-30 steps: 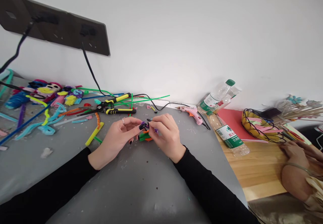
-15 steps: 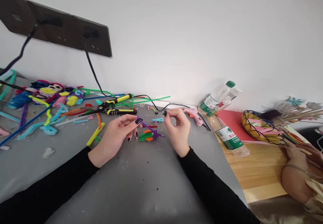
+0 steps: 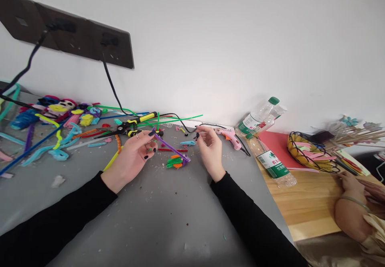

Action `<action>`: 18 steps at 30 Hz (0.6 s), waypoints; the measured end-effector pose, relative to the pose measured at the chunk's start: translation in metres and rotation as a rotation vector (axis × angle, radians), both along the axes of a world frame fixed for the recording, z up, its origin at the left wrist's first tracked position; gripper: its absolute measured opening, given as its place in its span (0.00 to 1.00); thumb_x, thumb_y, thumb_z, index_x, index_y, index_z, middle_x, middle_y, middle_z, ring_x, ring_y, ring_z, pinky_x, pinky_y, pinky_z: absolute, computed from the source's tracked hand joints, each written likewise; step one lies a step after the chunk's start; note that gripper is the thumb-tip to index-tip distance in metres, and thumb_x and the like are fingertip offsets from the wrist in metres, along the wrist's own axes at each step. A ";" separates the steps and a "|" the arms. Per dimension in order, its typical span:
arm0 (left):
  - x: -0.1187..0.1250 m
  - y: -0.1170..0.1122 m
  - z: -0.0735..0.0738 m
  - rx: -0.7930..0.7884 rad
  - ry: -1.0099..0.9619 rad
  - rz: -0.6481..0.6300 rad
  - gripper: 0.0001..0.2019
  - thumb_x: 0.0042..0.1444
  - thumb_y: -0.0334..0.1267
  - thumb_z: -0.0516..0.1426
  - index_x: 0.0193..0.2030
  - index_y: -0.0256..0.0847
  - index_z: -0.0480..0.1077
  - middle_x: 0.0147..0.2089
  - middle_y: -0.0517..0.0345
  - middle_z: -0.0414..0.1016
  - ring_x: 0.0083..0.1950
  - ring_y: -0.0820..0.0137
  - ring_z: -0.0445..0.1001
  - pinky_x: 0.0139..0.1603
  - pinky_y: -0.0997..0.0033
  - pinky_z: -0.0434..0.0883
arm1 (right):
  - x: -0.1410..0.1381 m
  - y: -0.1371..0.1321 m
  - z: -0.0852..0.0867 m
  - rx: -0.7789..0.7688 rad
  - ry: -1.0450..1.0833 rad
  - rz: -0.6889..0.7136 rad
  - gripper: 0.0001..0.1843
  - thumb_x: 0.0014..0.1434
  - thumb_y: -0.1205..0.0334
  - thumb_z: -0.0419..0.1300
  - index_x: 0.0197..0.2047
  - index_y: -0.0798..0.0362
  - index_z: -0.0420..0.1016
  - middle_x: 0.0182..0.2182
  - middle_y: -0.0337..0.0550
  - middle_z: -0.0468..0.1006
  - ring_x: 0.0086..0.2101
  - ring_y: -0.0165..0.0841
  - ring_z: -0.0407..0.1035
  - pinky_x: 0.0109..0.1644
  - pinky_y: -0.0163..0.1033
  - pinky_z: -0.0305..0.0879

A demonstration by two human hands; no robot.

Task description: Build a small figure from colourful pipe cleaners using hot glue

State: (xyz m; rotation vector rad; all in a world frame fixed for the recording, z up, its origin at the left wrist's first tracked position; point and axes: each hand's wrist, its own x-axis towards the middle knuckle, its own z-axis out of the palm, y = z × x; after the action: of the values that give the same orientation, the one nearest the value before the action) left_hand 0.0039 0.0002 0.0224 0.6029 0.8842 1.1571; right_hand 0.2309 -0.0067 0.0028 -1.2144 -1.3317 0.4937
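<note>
My left hand (image 3: 132, 156) pinches one end of a purple pipe cleaner (image 3: 170, 144) between thumb and finger. The stem slants down to the right, its far end beside a small bundle of green and orange pipe cleaner pieces (image 3: 177, 162) with purple at its right side. Whether the stem is joined to this bundle, I cannot tell. My right hand (image 3: 209, 150) hovers right of the bundle, fingers curled and fingertips slightly apart, with nothing visible in them. Behind my left hand lie yellow-and-black pliers (image 3: 141, 118), partly covered.
A pink glue gun (image 3: 231, 136) lies behind my right hand, near plastic bottles (image 3: 275, 164). Coloured pipe cleaners and fuzzy figures (image 3: 60, 108) cover the left side. A yellow basket (image 3: 303, 154) and another person's hands (image 3: 351, 183) are at the right.
My left hand has moved slightly left and up with the purple pipe cleaner, showing more of its length. My right fingertips have loosened from a pinch.
</note>
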 end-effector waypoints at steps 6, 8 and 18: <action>0.001 -0.002 -0.001 0.007 0.017 -0.009 0.20 0.37 0.42 0.75 0.33 0.40 0.72 0.26 0.64 0.70 0.28 0.75 0.69 0.24 0.78 0.61 | 0.001 -0.002 0.003 0.000 -0.125 0.014 0.16 0.58 0.69 0.53 0.45 0.52 0.79 0.44 0.46 0.81 0.45 0.35 0.75 0.52 0.43 0.71; 0.001 -0.002 -0.001 0.041 0.049 -0.012 0.21 0.37 0.44 0.75 0.32 0.40 0.72 0.25 0.64 0.70 0.27 0.75 0.68 0.23 0.77 0.60 | 0.000 -0.004 0.007 -0.001 -0.105 -0.003 0.12 0.63 0.65 0.54 0.42 0.52 0.79 0.42 0.45 0.81 0.44 0.36 0.74 0.53 0.44 0.71; 0.008 -0.009 0.004 0.172 0.276 0.038 0.25 0.34 0.53 0.75 0.34 0.41 0.75 0.24 0.63 0.71 0.24 0.72 0.67 0.22 0.73 0.60 | -0.014 -0.024 0.014 0.177 -0.518 0.318 0.14 0.69 0.58 0.60 0.56 0.50 0.71 0.39 0.42 0.81 0.39 0.33 0.76 0.47 0.40 0.73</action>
State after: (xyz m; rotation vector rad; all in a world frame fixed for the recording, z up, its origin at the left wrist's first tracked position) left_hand 0.0124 -0.0092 0.0265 0.9055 1.0393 1.2094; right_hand 0.2168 -0.0308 0.0170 -1.0218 -1.9854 0.2788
